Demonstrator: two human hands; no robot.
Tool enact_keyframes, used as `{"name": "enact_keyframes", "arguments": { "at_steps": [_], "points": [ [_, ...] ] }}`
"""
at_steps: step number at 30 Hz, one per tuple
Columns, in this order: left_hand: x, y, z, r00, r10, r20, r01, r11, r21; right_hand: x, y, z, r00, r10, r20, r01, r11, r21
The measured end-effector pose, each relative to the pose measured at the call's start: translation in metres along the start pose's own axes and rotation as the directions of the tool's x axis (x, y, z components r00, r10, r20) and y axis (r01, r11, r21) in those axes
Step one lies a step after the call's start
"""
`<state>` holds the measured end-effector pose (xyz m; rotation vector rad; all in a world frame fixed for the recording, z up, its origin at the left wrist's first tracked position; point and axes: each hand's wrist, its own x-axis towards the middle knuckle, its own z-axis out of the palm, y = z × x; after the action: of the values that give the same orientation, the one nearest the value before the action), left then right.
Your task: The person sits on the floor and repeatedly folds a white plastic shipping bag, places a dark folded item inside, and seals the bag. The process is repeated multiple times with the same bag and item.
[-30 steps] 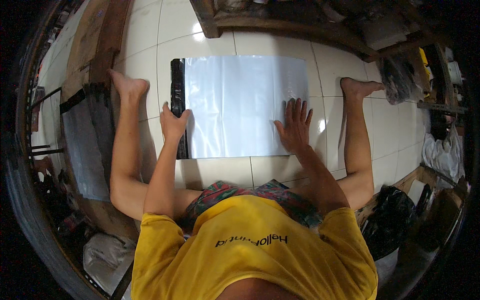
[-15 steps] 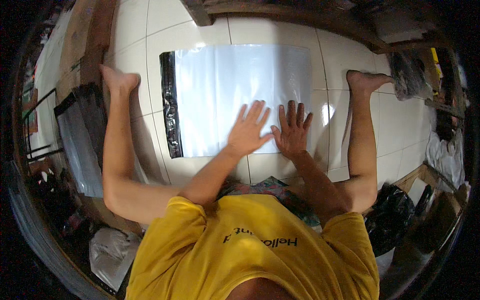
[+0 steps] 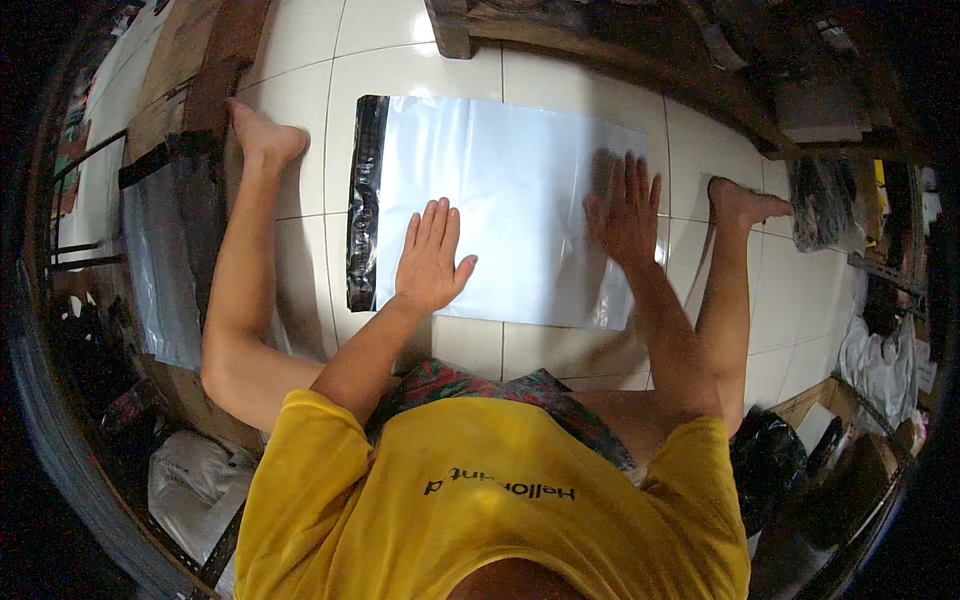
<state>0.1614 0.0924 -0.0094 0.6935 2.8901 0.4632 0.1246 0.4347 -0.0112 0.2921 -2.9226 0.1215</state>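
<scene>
A flat white plastic mailing bag (image 3: 510,190) lies on the tiled floor between my spread legs, with a black strip (image 3: 365,205) along its left edge. My left hand (image 3: 432,262) rests palm down on the bag's near left part, fingers stretched out. Over the right edge of the bag is my right hand (image 3: 625,215), also palm down with its fingers spread. A shadow beside the right hand falls on the bag, and whether that palm touches it I cannot tell. Neither hand holds anything.
A wooden beam (image 3: 620,75) crosses the far side. Grey-white plastic bags (image 3: 165,270) lie beyond my left leg. To the right are a dark plastic package (image 3: 822,205), white plastic bags (image 3: 885,360) and a black plastic bag (image 3: 765,450). A white bag (image 3: 195,485) sits at lower left.
My hands have moved apart over the bag: the left hand went left, the right hand went right and a little farther away. The whole view has shifted slightly.
</scene>
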Motion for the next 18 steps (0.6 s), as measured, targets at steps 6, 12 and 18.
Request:
{"name": "enact_keyframes", "arguments": {
  "at_steps": [6, 12, 18],
  "points": [
    [-0.001, 0.004, 0.002, 0.999, -0.025, -0.035, 0.024, 0.999, -0.025, 0.056, 0.026, 0.030, 0.994, -0.093, 0.057, 0.094, 0.995, -0.021],
    [0.136, 0.073, 0.002, 0.948, 0.254, -0.190, -0.298, 0.918, -0.260, 0.055, 0.029, 0.033, 0.995, -0.100, -0.018, 0.101, 0.994, 0.031],
    [0.190, 0.072, 0.032, 0.992, 0.109, -0.061, -0.114, 0.989, -0.091, 0.058, 0.029, 0.026, 0.992, -0.061, 0.112, 0.061, 0.998, 0.004]
  ]
}}
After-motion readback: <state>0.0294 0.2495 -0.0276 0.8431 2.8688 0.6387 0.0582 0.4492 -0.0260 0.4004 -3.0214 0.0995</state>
